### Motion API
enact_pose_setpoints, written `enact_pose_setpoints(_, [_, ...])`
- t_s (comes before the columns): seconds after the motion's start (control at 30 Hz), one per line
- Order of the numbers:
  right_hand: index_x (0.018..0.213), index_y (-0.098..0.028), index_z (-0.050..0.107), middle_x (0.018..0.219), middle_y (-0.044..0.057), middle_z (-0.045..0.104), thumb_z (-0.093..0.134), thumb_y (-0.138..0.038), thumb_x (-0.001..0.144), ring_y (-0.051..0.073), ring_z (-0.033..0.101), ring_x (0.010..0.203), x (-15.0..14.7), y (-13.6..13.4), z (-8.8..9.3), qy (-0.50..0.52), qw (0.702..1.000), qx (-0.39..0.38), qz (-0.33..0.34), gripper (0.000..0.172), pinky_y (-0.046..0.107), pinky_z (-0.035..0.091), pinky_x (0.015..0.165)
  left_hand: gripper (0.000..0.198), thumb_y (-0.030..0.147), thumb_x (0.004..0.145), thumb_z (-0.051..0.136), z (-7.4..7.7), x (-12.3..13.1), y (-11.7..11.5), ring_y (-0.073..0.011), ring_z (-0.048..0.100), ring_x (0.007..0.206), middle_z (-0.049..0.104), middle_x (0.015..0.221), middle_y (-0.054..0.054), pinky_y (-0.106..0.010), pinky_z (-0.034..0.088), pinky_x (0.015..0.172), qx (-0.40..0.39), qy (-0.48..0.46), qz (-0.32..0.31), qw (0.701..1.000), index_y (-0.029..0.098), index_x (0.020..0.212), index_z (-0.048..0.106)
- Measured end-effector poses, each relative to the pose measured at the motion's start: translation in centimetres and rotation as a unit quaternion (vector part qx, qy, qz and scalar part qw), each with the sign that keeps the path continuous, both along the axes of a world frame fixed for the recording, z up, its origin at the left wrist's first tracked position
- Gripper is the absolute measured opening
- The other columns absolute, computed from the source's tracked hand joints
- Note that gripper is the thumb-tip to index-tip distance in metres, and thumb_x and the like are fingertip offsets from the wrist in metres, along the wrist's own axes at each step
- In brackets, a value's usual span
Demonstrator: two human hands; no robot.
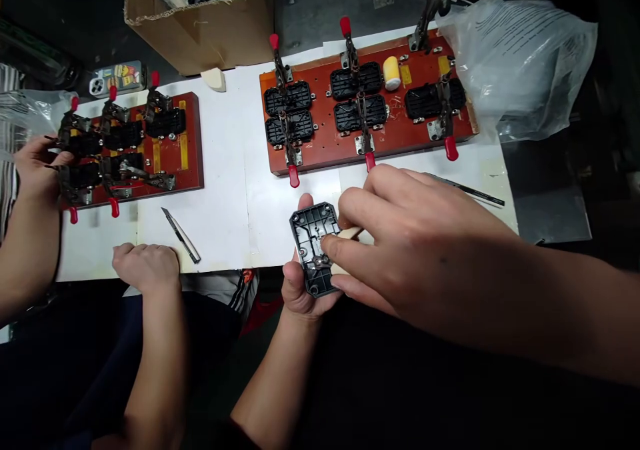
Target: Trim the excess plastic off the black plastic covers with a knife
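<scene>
My left hand [299, 290] holds a small black plastic housing [314, 247] from below, at the near edge of the white table [225, 197]. My right hand [400, 237] grips a pale wooden stick [350, 233] and presses its tip onto the housing's face. Just beyond my hands lies a red-brown fixture board [400, 140] with several black housings held under red-handled toggle clamps [294, 173]. A yellow-white roll [391, 73] rests on that board.
A co-worker's hands sit at the left: one [33, 167] on a second clamp board [187, 150], the other [146, 267] closed on the table edge. A utility knife [181, 235], a cardboard box [200, 20], a phone [117, 78], a clear plastic bag [520, 63] and a thin black tool [473, 190] lie around.
</scene>
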State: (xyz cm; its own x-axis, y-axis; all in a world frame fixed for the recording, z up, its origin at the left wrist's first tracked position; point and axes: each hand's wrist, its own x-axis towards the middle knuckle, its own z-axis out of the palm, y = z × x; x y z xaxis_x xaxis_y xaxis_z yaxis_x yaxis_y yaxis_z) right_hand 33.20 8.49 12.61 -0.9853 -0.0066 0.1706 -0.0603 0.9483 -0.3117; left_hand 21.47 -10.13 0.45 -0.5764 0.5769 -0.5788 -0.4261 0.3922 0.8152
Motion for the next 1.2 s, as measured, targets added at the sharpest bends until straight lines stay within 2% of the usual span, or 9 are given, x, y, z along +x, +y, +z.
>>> enact_pose_setpoints(0.23, [0.077, -0.019, 0.066, 0.087, 0.008, 0.058, 0.064, -0.028, 0.1, 0.023, 0.052, 0.078, 0.4, 0.2, -0.5, -0.003, 0.999, 0.026, 0.041, 0.025, 0.033, 0.035, 0.055, 0.074, 0.084, 0.095, 0.036, 0.8, 0.0, -0.1, -0.0381, 0.075, 0.11, 0.079, 0.108, 0.001, -0.039, 0.06, 0.058, 0.062, -0.093, 0.014, 0.994, 0.047, 0.16, 0.042])
enact_pose_setpoints(0.37, [0.1, -0.019, 0.075, 0.101, 0.009, 0.064, 0.061, -0.031, 0.105, 0.026, 0.059, 0.093, 1.5, 1.6, -0.5, 0.026, 0.998, 0.019, 0.046, 0.019, 0.041, 0.049, 0.076, 0.091, 0.084, 0.085, 0.06, 0.5, 1.4, 0.9, -0.031, 0.076, 0.097, 0.074, 0.124, -0.008, -0.031, 0.058, 0.053, 0.148, -0.15, 0.023, 0.977, 0.041, 0.161, 0.039])
enact_pose_setpoints(0.47, [0.126, -0.022, 0.072, 0.121, 0.01, 0.064, 0.057, -0.047, 0.108, 0.031, 0.059, 0.114, 3.8, 4.1, -1.3, 0.031, 0.999, 0.001, -0.019, 0.034, 0.047, 0.05, 0.094, 0.1, 0.078, 0.077, 0.073, 0.5, 1.6, 1.3, -0.0207, 0.071, 0.077, 0.071, 0.116, -0.011, -0.021, 0.049, 0.041, 0.217, -0.196, 0.031, 0.956, 0.038, 0.161, 0.036])
enact_pose_setpoints(0.6, [0.135, -0.026, 0.07, 0.124, 0.01, 0.066, 0.052, -0.06, 0.108, 0.031, 0.062, 0.116, 8.3, 7.0, -3.9, -0.016, 0.987, -0.003, -0.158, 0.047, 0.045, 0.051, 0.1, 0.073, 0.039, 0.095, 0.066, 0.8, 1.2, 1.5, -0.0166, 0.067, 0.074, 0.064, 0.107, -0.008, -0.015, 0.046, 0.036, 0.312, -0.308, 0.015, 0.898, 0.037, 0.16, 0.034])
enact_pose_setpoints(0.7, [0.133, -0.026, 0.072, 0.123, 0.011, 0.068, 0.049, -0.067, 0.106, 0.032, 0.064, 0.113, 11.9, 8.1, -6.2, -0.049, 0.97, -0.019, -0.237, 0.054, 0.045, 0.052, 0.099, 0.073, 0.019, 0.095, 0.06, 0.9, 1.3, 1.8, -0.0169, 0.067, 0.078, 0.063, 0.108, -0.008, -0.014, 0.048, 0.039, 0.316, -0.313, 0.002, 0.896, 0.035, 0.16, 0.032])
enact_pose_setpoints(0.83, [0.131, -0.023, 0.074, 0.123, 0.012, 0.069, 0.048, -0.073, 0.103, 0.031, 0.064, 0.115, 15.8, 9.8, -9.2, -0.078, 0.941, -0.033, -0.326, 0.064, 0.044, 0.049, 0.102, 0.091, 0.019, 0.086, 0.068, 1.1, 2.1, 2.5, -0.0185, 0.067, 0.084, 0.062, 0.113, -0.007, -0.016, 0.049, 0.042, 0.295, -0.286, -0.029, 0.911, 0.042, 0.163, 0.026])
enact_pose_setpoints(1.0, [0.14, -0.019, 0.072, 0.127, 0.016, 0.064, 0.054, -0.063, 0.105, 0.033, 0.059, 0.12, 18.1, 13.8, -13.8, -0.099, 0.9, -0.001, -0.424, 0.059, 0.045, 0.044, 0.106, 0.098, 0.019, 0.083, 0.074, 1.6, 3.2, 3.3, -0.0182, 0.065, 0.084, 0.062, 0.116, -0.007, -0.017, 0.048, 0.045, 0.264, -0.264, -0.055, 0.926, 0.047, 0.163, 0.024])
enact_pose_setpoints(1.1, [0.144, -0.016, 0.069, 0.133, 0.02, 0.059, 0.053, -0.053, 0.108, 0.036, 0.053, 0.127, 18.2, 15.9, -15.6, -0.09, 0.895, 0.023, -0.435, 0.053, 0.048, 0.042, 0.112, 0.091, 0.015, 0.089, 0.069, 1.7, 3.6, 3.3, -0.0185, 0.065, 0.087, 0.061, 0.119, -0.008, -0.017, 0.051, 0.047, 0.258, -0.258, -0.059, 0.929, 0.047, 0.163, 0.027])
enact_pose_setpoints(1.2, [0.142, -0.015, 0.069, 0.143, 0.02, 0.055, 0.055, -0.046, 0.107, 0.04, 0.042, 0.141, 17.9, 16.5, -16.2, -0.067, 0.903, 0.055, -0.421, 0.048, 0.055, 0.036, 0.12, 0.091, 0.016, 0.091, 0.068, 1.7, 3.7, 3.1, -0.0191, 0.066, 0.088, 0.062, 0.119, -0.009, -0.018, 0.051, 0.048, 0.259, -0.239, -0.049, 0.935, 0.048, 0.164, 0.023])
